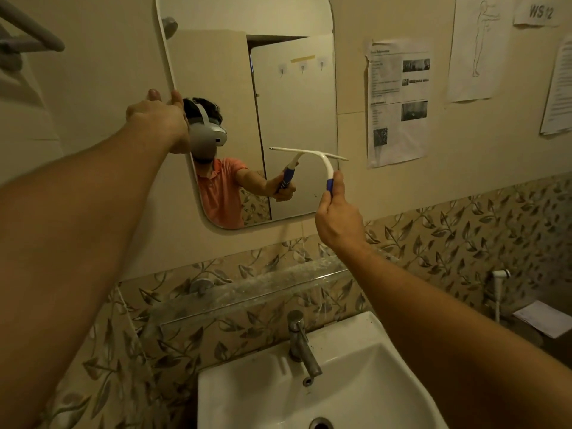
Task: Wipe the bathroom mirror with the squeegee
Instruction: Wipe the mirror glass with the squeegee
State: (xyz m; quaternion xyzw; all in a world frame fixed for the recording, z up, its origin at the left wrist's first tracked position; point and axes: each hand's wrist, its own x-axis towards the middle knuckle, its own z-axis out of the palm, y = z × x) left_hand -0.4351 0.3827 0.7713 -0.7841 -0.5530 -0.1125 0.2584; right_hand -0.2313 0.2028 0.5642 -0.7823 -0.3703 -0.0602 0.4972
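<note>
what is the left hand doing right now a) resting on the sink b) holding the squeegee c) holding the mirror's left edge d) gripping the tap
c: the left hand grips the left edge of the mirror, while the right hand holds the squeegee by its blue handle.

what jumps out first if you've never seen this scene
The tall mirror on the wall, top centre, where the right hand holds a white squeegee by its blue grip, blade against the glass near the right edge. The left hand holds the mirror's left edge. Below is a white sink with a metal tap, and printed sheets hang on the wall to the right.
</note>
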